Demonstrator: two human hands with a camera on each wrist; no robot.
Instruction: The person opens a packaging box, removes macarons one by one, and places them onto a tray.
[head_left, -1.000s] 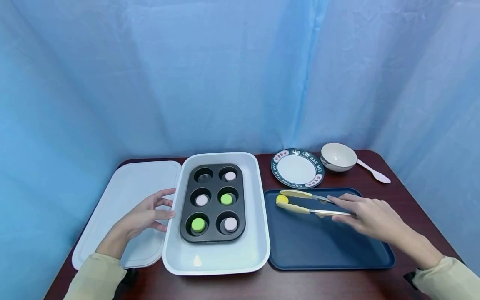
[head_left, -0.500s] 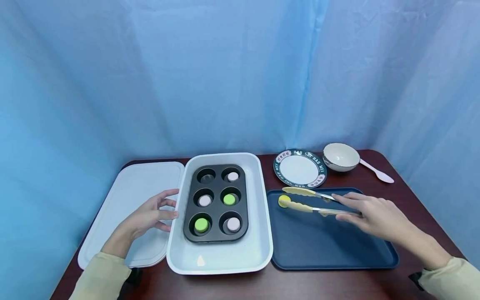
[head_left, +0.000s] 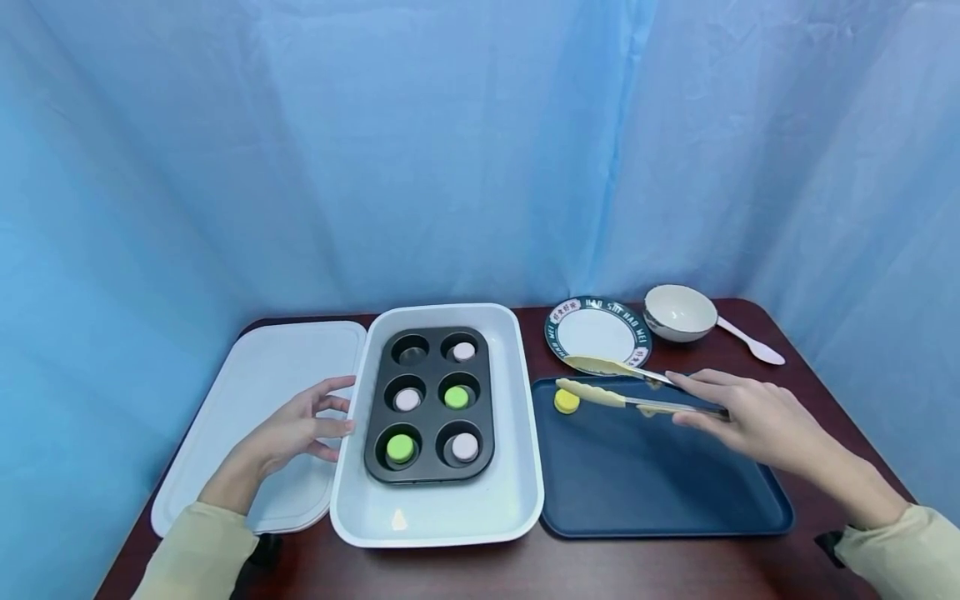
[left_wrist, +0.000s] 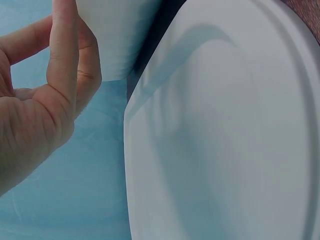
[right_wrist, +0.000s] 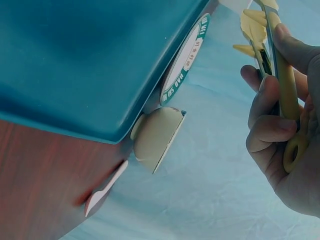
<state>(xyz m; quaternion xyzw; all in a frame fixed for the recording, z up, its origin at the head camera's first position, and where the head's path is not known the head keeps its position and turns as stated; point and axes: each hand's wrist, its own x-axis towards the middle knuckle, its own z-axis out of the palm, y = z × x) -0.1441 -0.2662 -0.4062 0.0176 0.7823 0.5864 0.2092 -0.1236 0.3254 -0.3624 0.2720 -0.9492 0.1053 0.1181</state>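
My right hand (head_left: pixel 761 421) grips a pair of tongs (head_left: pixel 637 403) with pale yellow tips, fingers curled round the handle in the right wrist view. The tongs stand spread over the dark blue tray (head_left: pixel 667 483). A small round yellow piece like a macaron (head_left: pixel 566 402) lies on the tray near its back left corner, the lower tip overlapping its upper edge. My left hand (head_left: pixel 292 429) has loosely bent fingers, fingertips right at the left rim of the white tub (head_left: pixel 512 508). In the tub sits a dark muffin tin (head_left: pixel 429 421); several cups hold pink or green round pieces, the back left cup none.
A white lid-like board (head_left: pixel 277 358) lies left of the tub, under my left forearm. Behind the tray stand a green-rimmed plate (head_left: pixel 597 340), a white bowl (head_left: pixel 678 313) and a pale spoon (head_left: pixel 750 342). A blue curtain (head_left: pixel 480 150) hangs behind the table.
The tongs' tips have spread apart and risen off the yellow piece, which stays on the tray at the same corner. My left hand keeps its place beside the tub.
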